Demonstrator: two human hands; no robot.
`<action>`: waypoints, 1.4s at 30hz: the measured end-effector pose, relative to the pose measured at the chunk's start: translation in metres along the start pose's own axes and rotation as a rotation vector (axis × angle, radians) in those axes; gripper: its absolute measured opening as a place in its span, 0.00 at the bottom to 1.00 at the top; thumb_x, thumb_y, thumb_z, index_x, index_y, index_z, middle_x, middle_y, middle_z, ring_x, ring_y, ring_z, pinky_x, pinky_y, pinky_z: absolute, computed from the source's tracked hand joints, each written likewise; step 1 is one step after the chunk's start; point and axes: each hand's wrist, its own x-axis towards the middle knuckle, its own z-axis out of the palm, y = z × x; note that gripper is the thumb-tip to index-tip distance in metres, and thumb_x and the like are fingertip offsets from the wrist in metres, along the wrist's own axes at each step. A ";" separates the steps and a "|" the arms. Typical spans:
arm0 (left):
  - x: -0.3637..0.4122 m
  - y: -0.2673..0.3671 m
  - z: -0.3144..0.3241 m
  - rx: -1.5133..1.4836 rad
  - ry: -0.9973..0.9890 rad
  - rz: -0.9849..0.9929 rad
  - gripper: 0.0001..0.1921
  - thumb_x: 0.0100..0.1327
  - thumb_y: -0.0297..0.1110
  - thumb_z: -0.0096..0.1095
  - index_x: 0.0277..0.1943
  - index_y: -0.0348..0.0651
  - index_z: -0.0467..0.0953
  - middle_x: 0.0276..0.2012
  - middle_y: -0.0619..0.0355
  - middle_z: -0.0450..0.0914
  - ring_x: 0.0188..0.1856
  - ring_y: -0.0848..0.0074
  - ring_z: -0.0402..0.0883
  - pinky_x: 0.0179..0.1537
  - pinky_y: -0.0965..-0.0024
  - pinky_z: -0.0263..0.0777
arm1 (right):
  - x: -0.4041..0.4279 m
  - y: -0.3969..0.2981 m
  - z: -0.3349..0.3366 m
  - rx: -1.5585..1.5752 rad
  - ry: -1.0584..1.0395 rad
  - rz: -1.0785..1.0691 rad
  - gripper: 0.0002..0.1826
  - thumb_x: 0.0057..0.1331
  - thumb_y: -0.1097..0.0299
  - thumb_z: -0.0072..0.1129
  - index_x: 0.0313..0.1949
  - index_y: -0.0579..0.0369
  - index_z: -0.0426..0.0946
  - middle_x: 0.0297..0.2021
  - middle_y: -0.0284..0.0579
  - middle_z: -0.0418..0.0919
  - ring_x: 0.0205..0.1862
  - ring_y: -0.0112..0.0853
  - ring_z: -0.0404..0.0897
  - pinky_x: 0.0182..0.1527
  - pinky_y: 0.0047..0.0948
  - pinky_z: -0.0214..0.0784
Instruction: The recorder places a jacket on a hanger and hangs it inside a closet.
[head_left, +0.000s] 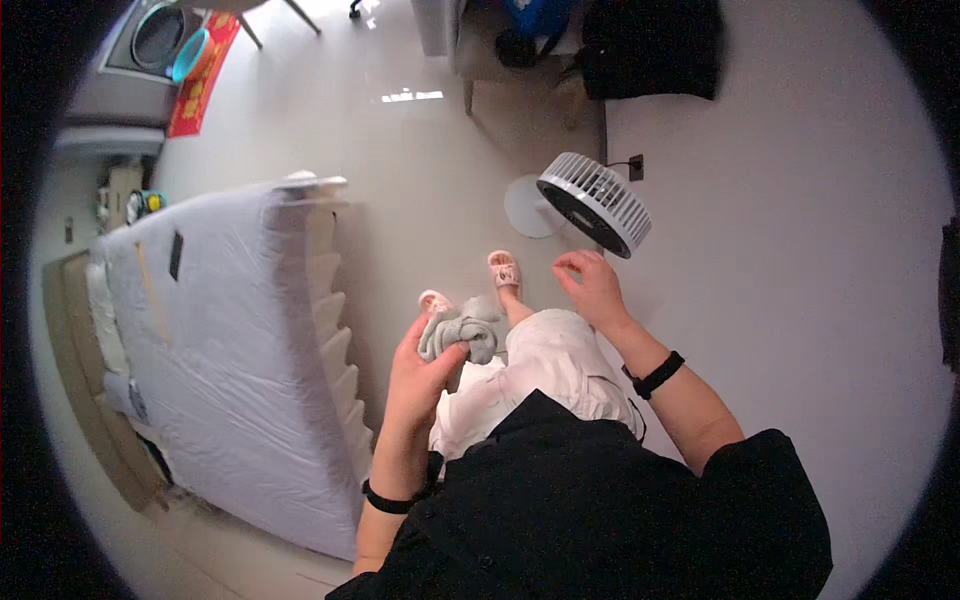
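My left hand (421, 375) grips a bunched grey knitted cloth (459, 336) in front of my lap. The cloth is folded over itself, and its full shape cannot be made out. My right hand (592, 289) is raised on the other side, with fingers curled, a small gap between thumb and forefinger, and nothing seen in it. Just beyond that hand is the head of a white standing fan (596, 202), tilted over its round base (531, 206).
To the left stands a bed (232, 345) with a pale sheet and a dark phone-like object (176, 256) on it. A wall socket (636, 167) with a plugged cord is behind the fan. Further off are a chair (510, 75), dark hanging fabric (652, 49) and a red mat (199, 90).
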 end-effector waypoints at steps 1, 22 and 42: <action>0.003 -0.003 -0.007 -0.020 0.004 -0.022 0.16 0.55 0.23 0.63 0.48 0.36 0.72 0.36 0.62 0.77 0.36 0.83 0.75 0.37 0.79 0.68 | 0.000 0.003 0.009 0.044 0.005 0.056 0.09 0.62 0.66 0.57 0.36 0.57 0.79 0.33 0.44 0.79 0.39 0.38 0.77 0.43 0.33 0.68; 0.109 -0.195 -0.149 -0.382 0.174 -0.322 0.14 0.57 0.21 0.61 0.47 0.37 0.72 0.38 0.62 0.77 0.41 0.83 0.75 0.45 0.78 0.69 | 0.096 0.208 0.171 0.610 0.286 0.961 0.16 0.68 0.56 0.54 0.45 0.55 0.71 0.34 0.35 0.74 0.32 0.22 0.70 0.33 0.20 0.66; 0.121 -0.223 -0.151 -0.335 0.157 -0.363 0.14 0.57 0.21 0.61 0.47 0.36 0.72 0.39 0.62 0.77 0.41 0.83 0.75 0.45 0.78 0.68 | 0.138 0.266 0.165 0.720 0.621 0.935 0.20 0.63 0.50 0.61 0.46 0.49 0.72 0.36 0.33 0.74 0.35 0.24 0.68 0.37 0.25 0.62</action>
